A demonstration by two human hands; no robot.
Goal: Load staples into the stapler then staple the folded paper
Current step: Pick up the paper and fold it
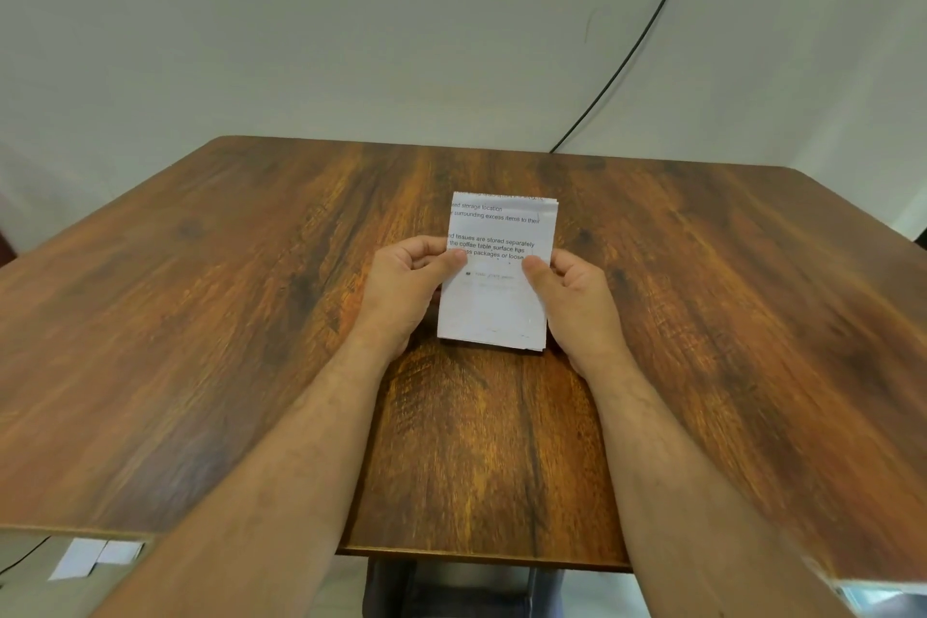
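A folded white paper [501, 236] with printed text is held over the middle of the wooden table [200, 316]. My left hand [406, 286] grips its left edge, thumb on top of the sheet. My right hand [577, 301] grips its right edge the same way, thumb pressing the printed face. The paper's near edge shows several stacked layers. No stapler or staples appear anywhere in view.
A black cable [637, 40] runs down the pale wall behind the table's far edge. White paper scraps [95, 557] lie on the floor below the table's near left edge. Dark legs of the table or a chair show beneath the near edge.
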